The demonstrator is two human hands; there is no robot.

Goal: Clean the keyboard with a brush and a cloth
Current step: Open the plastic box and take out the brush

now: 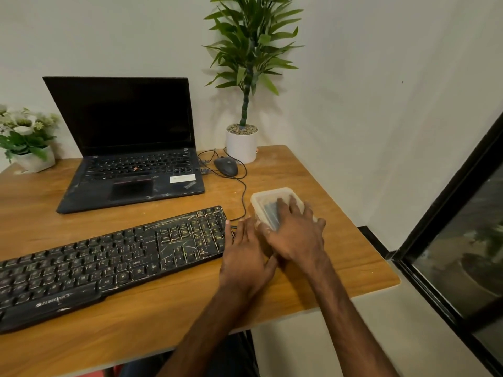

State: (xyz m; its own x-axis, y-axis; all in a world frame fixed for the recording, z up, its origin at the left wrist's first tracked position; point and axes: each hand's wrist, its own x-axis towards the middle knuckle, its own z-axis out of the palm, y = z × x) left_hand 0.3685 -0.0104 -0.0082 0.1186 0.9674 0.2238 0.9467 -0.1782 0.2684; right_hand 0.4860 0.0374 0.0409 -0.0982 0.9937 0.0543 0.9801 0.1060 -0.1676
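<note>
Plastic box [261,200], one; keyboard [109,265], one; hands flat: left hand [245,258] beside box, right hand [296,236] atop.

One head view looks forward and down, near the desk [168,317]

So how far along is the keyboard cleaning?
Nothing looks done yet: the keyboard is streaked white. In hand: the right hand rests on the box, the left hand against its side. Left: all the brushing and wiping.
</note>
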